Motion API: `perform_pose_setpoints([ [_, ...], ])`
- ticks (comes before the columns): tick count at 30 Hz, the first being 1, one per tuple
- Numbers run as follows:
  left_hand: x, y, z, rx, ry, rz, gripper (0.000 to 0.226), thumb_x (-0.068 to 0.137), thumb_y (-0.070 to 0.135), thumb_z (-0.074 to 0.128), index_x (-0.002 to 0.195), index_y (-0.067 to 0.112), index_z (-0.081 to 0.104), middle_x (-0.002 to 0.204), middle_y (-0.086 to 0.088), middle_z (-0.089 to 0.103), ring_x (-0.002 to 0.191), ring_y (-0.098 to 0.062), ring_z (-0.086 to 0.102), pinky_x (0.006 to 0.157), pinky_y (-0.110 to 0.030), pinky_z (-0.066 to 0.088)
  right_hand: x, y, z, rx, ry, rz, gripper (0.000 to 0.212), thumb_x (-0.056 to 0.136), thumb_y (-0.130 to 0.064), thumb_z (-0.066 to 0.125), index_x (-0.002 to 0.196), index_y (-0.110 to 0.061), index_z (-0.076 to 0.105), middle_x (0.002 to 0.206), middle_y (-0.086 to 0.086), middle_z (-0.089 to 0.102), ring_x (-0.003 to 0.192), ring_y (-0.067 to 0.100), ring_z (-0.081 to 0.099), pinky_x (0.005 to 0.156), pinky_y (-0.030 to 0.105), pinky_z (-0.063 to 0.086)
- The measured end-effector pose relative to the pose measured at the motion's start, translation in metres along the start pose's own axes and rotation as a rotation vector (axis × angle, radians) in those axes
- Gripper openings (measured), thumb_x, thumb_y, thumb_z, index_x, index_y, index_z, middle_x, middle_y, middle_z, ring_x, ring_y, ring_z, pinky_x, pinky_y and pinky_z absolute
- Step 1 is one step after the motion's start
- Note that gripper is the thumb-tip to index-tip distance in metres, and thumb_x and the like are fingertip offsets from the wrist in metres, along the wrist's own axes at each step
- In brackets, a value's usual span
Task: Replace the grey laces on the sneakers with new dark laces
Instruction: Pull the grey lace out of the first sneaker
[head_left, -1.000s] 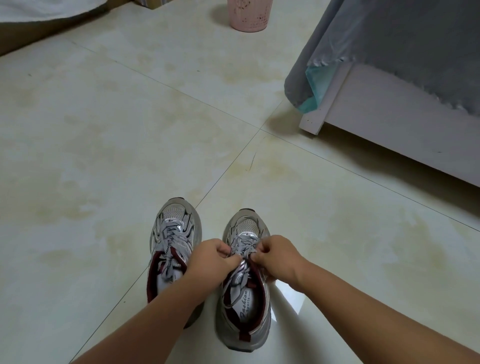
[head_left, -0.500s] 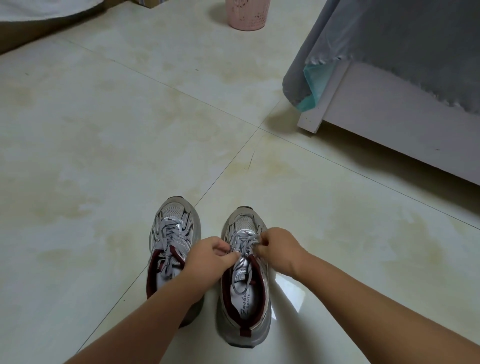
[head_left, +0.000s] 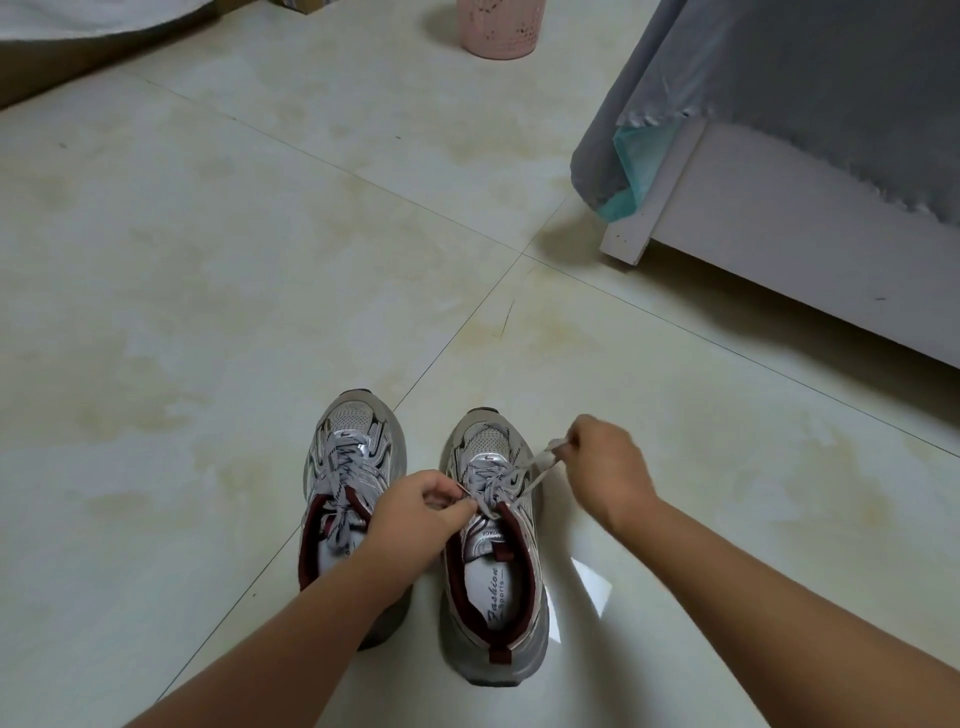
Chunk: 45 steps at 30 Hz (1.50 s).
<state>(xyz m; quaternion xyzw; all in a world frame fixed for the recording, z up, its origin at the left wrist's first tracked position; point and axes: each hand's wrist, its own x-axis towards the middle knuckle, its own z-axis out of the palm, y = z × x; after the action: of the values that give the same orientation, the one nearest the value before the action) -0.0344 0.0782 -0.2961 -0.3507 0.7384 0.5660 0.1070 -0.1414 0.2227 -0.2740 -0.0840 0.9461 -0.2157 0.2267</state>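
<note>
**Grey lace drawn out to the side on the right-hand sneaker**

A pale, glossy tiled floor (head_left: 260, 291) with yellowish mottling and dark grout lines fills most of the frame. In the upper right stands a white bed frame (head_left: 810, 244), with a grey sheet (head_left: 810, 78) hanging over its corner and a teal layer showing at the fold. At the top centre sits a pink speckled bin (head_left: 503, 26), cut off by the frame edge. The upper left corner holds a brown edge with white cloth over it, too cropped to identify.

In the lower centre, two silver-grey sneakers with dark red collars stand side by side, toes pointing up the frame. The left sneaker (head_left: 353, 457) is still laced with a grey lace, loose ends lying over its tongue; the left forearm crosses over its heel and hides that part.

The right sneaker (head_left: 493, 582) stands just beside it. The left hand (head_left: 421, 512) is curled over its upper eyelets, thumb and fingers pinching the grey lace (head_left: 506, 480) at the crossing. The right hand (head_left: 605, 470), to the right of the toe, is closed in a pinch on the lace's free end, which runs taut from the eyelets up to the fingers. A bright reflection lies on the tile just right of this shoe's heel.
</note>
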Motion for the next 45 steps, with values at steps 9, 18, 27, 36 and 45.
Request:
perform_pose_setpoints([
  [9, -0.001, 0.003, 0.001, -0.012, 0.02, -0.017, 0.009, 0.08, 0.013, 0.069, 0.076, 0.017, 0.063, 0.083, -0.004, 0.068, 0.076, -0.019, 0.063, 0.073, -0.036, 0.053, -0.019, -0.006, 0.018, 0.54, -0.449, 0.195, 0.03, 0.087, -0.015, 0.064, 0.064, -0.011, 0.046, 0.054, 0.005, 0.048, 0.043, 0.014, 0.044, 0.041, 0.02, 0.039],
  [18, -0.003, 0.006, 0.0, -0.039, 0.015, -0.035, 0.007, 0.081, 0.014, 0.069, 0.077, 0.016, 0.063, 0.084, -0.004, 0.068, 0.079, -0.023, 0.064, 0.079, -0.044, 0.056, -0.018, -0.009, 0.019, 0.515, -0.302, 0.18, 0.03, 0.09, -0.019, 0.056, 0.063, -0.01, 0.045, 0.062, 0.007, 0.05, 0.057, 0.023, 0.05, 0.055, 0.033, 0.05],
  [27, -0.002, 0.008, 0.01, 0.094, 0.166, 0.096, 0.011, 0.083, 0.015, 0.066, 0.074, 0.021, 0.064, 0.084, 0.005, 0.067, 0.08, -0.013, 0.062, 0.079, -0.031, 0.053, 0.002, -0.004, 0.014, 0.45, -0.053, 0.143, 0.017, 0.086, -0.013, 0.049, 0.069, -0.012, 0.046, 0.087, 0.022, 0.063, 0.088, 0.041, 0.062, 0.08, 0.055, 0.052],
  [36, -0.036, 0.012, -0.004, 0.613, -0.26, 0.918, 0.014, 0.069, 0.018, 0.041, 0.055, 0.019, 0.043, 0.058, 0.003, 0.055, 0.065, -0.015, 0.054, 0.067, -0.031, 0.049, 0.008, 0.018, -0.008, -0.029, -0.279, 0.099, 0.015, 0.08, -0.005, 0.055, 0.066, -0.011, 0.055, 0.08, 0.007, 0.06, 0.077, 0.027, 0.057, 0.066, 0.029, 0.043],
  [45, -0.026, 0.004, -0.009, 0.65, 0.15, 0.846, 0.025, 0.081, 0.022, 0.045, 0.058, 0.023, 0.036, 0.053, 0.012, 0.029, 0.046, -0.003, 0.023, 0.046, -0.01, 0.016, -0.009, -0.008, -0.005, -0.178, -0.1, -0.225, 0.063, 0.088, -0.003, 0.041, 0.146, -0.021, 0.024, 0.138, 0.009, 0.038, 0.128, 0.027, 0.034, 0.102, 0.033, 0.033],
])
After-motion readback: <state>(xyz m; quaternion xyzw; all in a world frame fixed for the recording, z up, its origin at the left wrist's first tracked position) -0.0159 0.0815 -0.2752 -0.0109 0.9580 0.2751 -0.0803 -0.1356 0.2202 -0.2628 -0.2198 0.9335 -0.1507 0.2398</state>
